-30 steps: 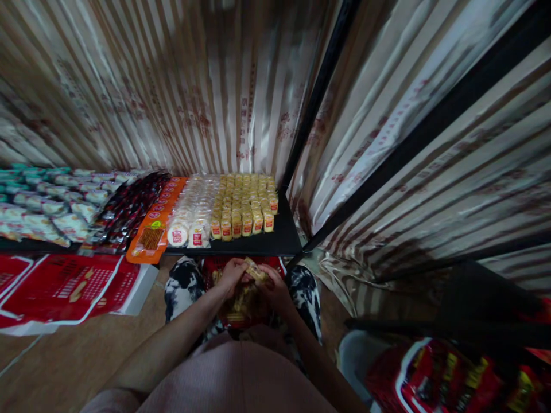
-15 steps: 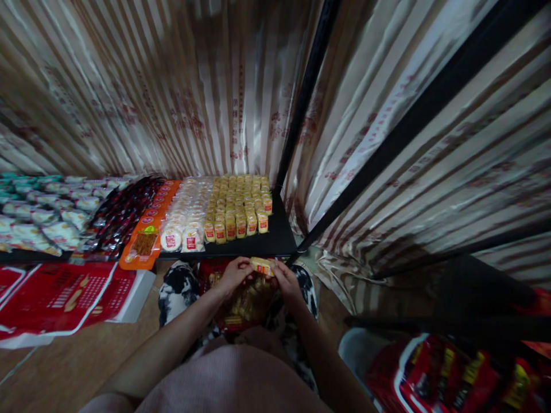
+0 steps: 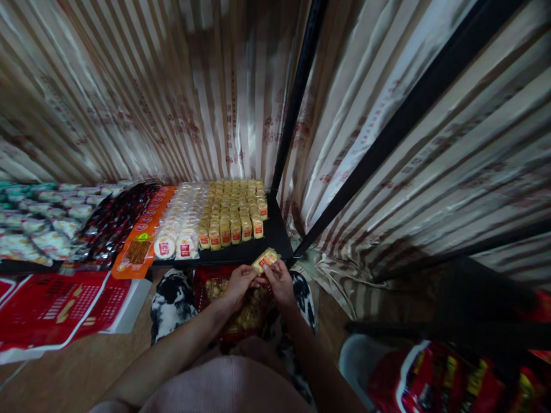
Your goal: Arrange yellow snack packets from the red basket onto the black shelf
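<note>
A small yellow packaged snack (image 3: pixel 265 260) with an orange-red label is tilted up between my hands, just off the shelf's front edge. My right hand (image 3: pixel 280 282) pinches its right side, thumb on the label. On its lower left, the fingers of my left hand (image 3: pixel 241 284) are closed against it. Beneath my hands, a red basket (image 3: pixel 202 293) between my knees holds more yellow wrapped snacks (image 3: pixel 253 312). Ahead on the black shelf (image 3: pixel 275 232) stand close rows of the same yellow packs (image 3: pixel 232 212), their labels facing me.
Left along the shelf lie round white wrapped snacks (image 3: pixel 175 246), an orange packet (image 3: pixel 135 246), dark packets (image 3: pixel 114 223) and white packets (image 3: pixel 55 235). A red printed carton (image 3: pixel 81 304) is below. Black poles (image 3: pixel 365 178) and striped curtains stand right; red bags (image 3: pixel 456 378) sit lower right.
The yellow snack has turned from lying nearly level to tilted up, and sits slightly higher toward the shelf. My right fingers have shifted on it. The whole view has moved a little.
</note>
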`<state>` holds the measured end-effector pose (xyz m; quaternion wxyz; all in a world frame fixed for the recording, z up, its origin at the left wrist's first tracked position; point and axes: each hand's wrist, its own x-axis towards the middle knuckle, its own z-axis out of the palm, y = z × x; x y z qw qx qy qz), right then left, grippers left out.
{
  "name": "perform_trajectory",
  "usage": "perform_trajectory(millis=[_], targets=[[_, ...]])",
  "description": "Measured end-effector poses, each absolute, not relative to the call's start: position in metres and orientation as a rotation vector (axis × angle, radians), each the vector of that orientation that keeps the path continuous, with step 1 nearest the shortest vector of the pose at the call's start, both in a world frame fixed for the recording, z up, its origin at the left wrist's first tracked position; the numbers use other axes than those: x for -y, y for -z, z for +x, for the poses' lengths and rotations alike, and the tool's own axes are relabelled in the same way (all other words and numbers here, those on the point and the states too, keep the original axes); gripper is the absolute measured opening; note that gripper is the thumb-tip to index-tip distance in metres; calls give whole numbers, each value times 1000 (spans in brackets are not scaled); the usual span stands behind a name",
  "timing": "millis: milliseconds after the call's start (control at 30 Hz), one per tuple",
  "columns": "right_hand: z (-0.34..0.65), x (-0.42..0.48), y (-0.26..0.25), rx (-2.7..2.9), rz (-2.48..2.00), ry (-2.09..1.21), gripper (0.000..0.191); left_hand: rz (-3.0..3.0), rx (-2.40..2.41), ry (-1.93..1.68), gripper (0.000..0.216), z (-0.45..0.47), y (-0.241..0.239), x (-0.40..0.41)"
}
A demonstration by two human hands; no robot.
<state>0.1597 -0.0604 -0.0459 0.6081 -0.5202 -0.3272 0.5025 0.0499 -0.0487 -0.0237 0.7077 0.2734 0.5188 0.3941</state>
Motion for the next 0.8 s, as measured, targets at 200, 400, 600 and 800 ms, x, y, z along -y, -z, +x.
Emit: perform_trajectory(millis=[200, 400, 600, 800], targets=[[164, 39, 58, 755, -1307, -989, 49, 536, -1123, -897, 14, 73, 20, 33], [188, -3, 57, 1039, -1439, -642, 52, 600, -1134, -967, 12, 91, 8, 5], [207, -44, 49, 1208, -1613, -399, 48, 582, -1037, -1015, 35, 108, 5, -9], [213, -77, 60, 1231, -1637, -402, 46, 502, -975, -970, 35, 121, 16, -26]])
